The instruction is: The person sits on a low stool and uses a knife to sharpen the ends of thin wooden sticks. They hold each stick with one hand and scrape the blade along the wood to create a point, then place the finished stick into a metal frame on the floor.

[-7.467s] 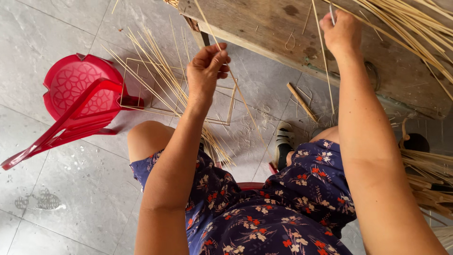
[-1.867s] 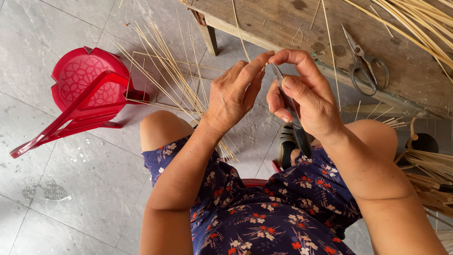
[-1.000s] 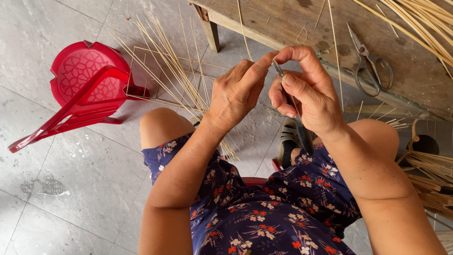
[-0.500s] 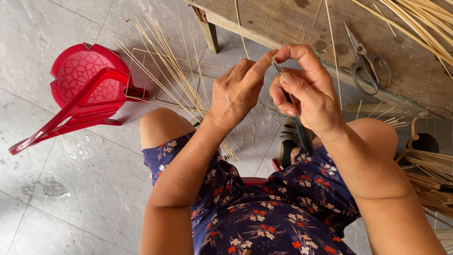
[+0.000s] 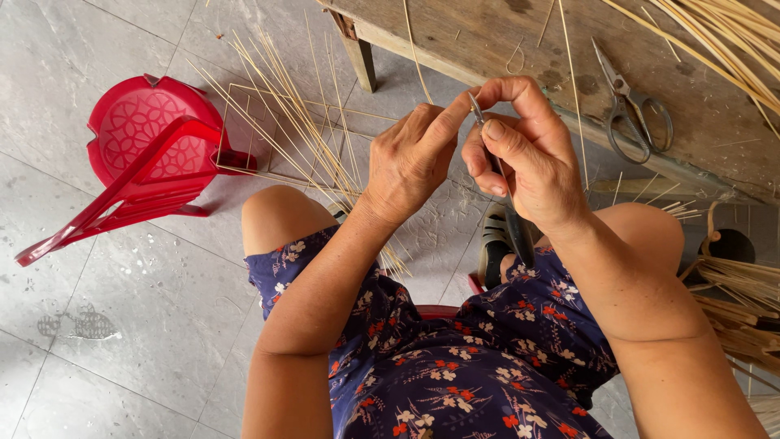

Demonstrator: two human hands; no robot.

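- Grey floor tiles [image 5: 122, 358] fill the left of the view, and a worn wooden bench [image 5: 504, 41] runs along the top edge; the person sits between them in a dark floral dress.
- On the tiles by the left knee lies a tipped red plastic stool [image 5: 138, 162], with a loose fan of thin bamboo sticks [image 5: 301, 138] beside it, reaching under the bench's near edge.
- Grey scissors [image 5: 634, 114] rest on the bench near its front edge, to the right of the hands; more strips pile at the bench's right corner and by the right knee.
- The right hand [image 5: 528, 162] is clenched around a slim dark-handled blade [image 5: 496, 175], its thumb pressed along the handle and the metal tip poking up past the forefinger.
- The left hand [image 5: 406, 162] is curled, with its forefinger and thumb pinched right against the blade's tip; whatever sliver it grips is too thin to make out.
- Both hands meet in front of the bench's near edge, above the knees.
- Doing this well, by my judgement, means keeping the thumb braced close behind the edge, cutting in short controlled strokes, and holding the left fingertips beside the blade rather than in its path.
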